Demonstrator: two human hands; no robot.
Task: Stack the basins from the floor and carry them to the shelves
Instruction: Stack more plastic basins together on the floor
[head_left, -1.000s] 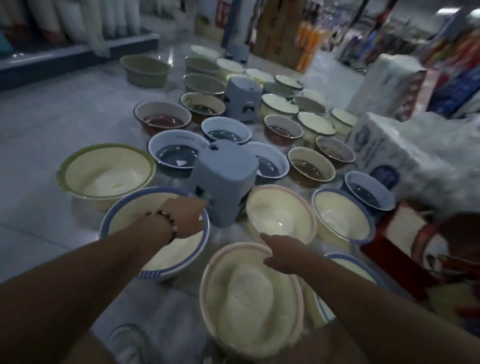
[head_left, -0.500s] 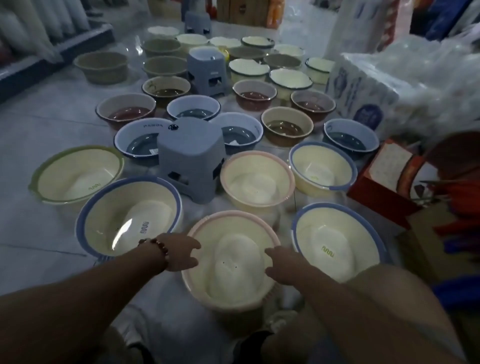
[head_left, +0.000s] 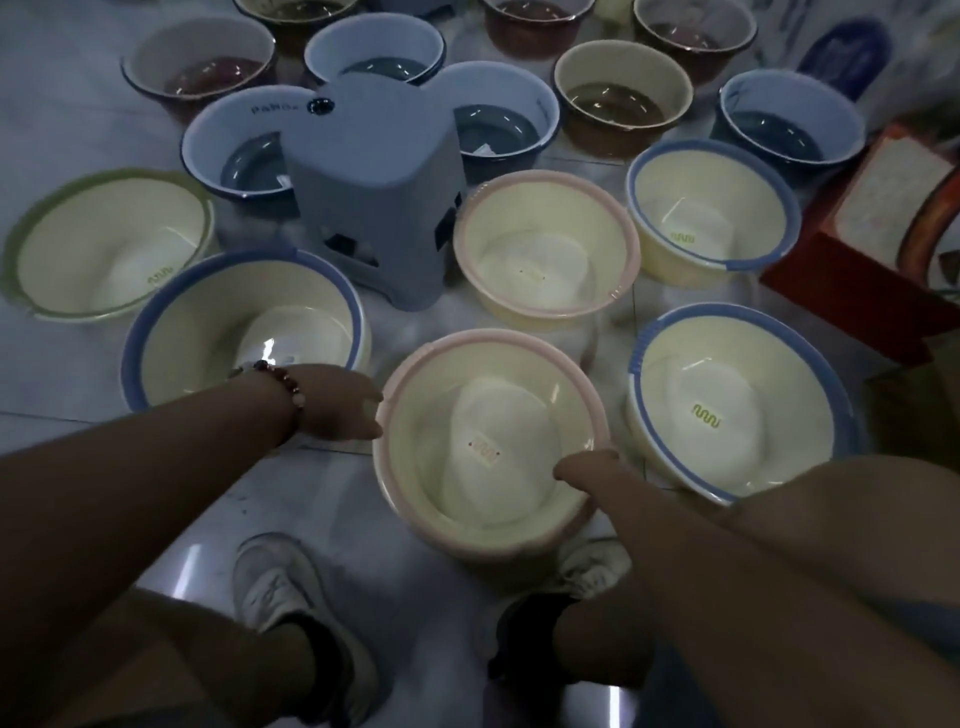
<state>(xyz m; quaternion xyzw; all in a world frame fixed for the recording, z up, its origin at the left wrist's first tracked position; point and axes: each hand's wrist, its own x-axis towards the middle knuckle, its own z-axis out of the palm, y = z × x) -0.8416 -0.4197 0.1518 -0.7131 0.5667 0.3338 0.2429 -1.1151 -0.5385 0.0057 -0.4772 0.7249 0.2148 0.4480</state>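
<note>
1. Pink-rimmed basin (head_left: 491, 441): cream inside, with a small label on its bottom; it is on the pale floor (head_left: 78, 78) just ahead of the person's two white shoes (head_left: 291, 613). Landmark for this list.
2. Left hand (head_left: 340, 408): at the basin's left rim, fingers curled around the outer edge; a beaded bracelet (head_left: 283, 382) sits on the wrist.
3. Right hand (head_left: 589, 470): at the basin's near-right rim, thumb inside the wall, the other fingers hidden outside it, pinching the rim.
4. Blue-rimmed basin (head_left: 737, 405): just right of the landmark, cream, yellow squiggle mark inside.
5. Second blue-rimmed basin (head_left: 244, 327): just left of the landmark, behind the left wrist.
6. Second pink-rimmed basin (head_left: 545, 244): directly beyond the landmark.
7. Grey plastic stool (head_left: 379, 192): beyond and left of the landmark, upright.
8. Green-rimmed basin (head_left: 109, 244): far left of the landmark.
9. Third blue-rimmed basin (head_left: 711, 213): beyond and right.
10. Darker blue, brown and red basins (head_left: 623, 98): in rows further beyond.
11. Red box (head_left: 857, 270): far right of the landmark.
</note>
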